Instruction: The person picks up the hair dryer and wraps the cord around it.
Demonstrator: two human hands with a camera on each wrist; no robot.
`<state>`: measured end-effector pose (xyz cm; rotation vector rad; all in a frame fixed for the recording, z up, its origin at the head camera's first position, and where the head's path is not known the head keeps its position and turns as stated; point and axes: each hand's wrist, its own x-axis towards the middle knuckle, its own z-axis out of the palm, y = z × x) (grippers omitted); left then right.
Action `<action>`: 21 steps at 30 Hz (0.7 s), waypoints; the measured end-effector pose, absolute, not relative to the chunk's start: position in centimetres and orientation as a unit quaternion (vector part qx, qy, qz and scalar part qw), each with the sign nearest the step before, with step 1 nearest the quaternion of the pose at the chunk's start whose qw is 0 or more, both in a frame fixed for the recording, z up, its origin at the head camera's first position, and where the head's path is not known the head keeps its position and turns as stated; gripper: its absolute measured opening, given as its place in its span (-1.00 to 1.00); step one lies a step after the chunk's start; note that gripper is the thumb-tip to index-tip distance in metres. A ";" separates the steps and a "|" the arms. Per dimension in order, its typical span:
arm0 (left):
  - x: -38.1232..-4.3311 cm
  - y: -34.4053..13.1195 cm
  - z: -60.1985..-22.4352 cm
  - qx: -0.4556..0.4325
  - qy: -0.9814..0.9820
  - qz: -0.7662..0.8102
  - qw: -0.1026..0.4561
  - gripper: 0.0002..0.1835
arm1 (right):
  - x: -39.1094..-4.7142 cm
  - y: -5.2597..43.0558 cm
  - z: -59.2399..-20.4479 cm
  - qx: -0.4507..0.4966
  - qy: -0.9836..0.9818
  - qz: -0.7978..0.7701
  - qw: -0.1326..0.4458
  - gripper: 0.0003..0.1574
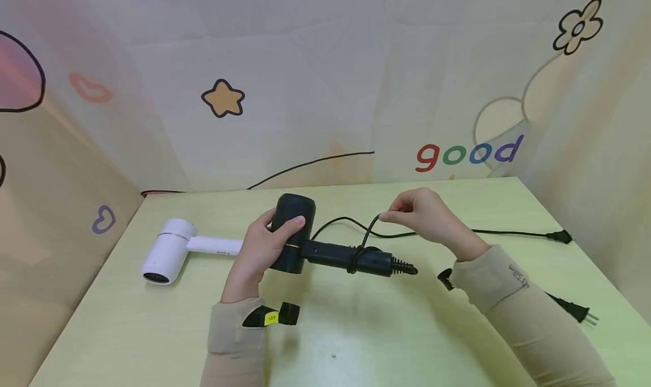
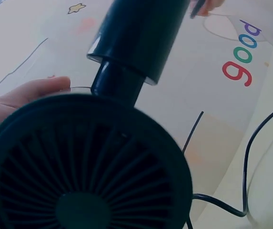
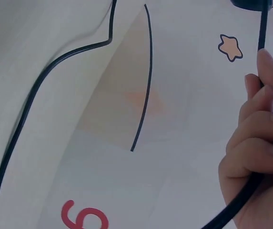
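Note:
My left hand grips a black hair dryer round its barrel, thumb across the front. The dryer is held above the table, its handle pointing right. In the left wrist view its round slotted grille fills the lower part. A black power cord is wound round the handle near its end. Between thumb and fingers, my right hand pinches a stretch of this cord, pulled up and to the right of the handle. The right wrist view shows the cord running through the curled fingers.
A white hair dryer lies at the left of the pale table, its handle partly behind my left hand. Two black plugs lie at the right, one farther back, one nearer beside my right sleeve. A printed curtain stands behind.

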<state>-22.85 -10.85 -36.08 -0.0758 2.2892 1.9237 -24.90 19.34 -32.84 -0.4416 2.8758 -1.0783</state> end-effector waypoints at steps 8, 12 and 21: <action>-22.8 -9.8 -36.3 -0.004 0.784 0.620 0.043 -0.33 | -23.9 18.9 -31.3 -0.150 0.933 -0.326 0.000 -0.75; -22.7 -9.4 -36.3 -0.005 0.798 0.603 0.029 -0.35 | -23.1 18.7 -30.6 -0.161 0.935 -0.316 -0.012 -0.76; -22.3 -8.3 -36.4 -0.004 0.821 0.570 -0.033 -0.29 | -20.9 17.6 -29.1 -0.184 0.934 -0.301 -0.052 -0.79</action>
